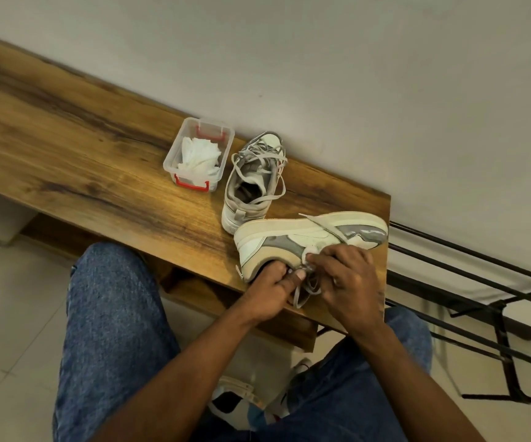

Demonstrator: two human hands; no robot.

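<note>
A table (98, 154) runs along a wall (353, 74). Toward its right end sits a container (172, 152) with a cloth (198, 156) inside. Just right of it stands an upright shoe (251, 186), heel toward the person. In front of that, at the near edge, a second shoe (308, 237) lies on its side, sole toward the wall. The left hand (270, 288) grips its opening; the right hand (343, 275), beside it, pinches a lace (300, 293). A rack (449, 275) stands right of the table.
</note>
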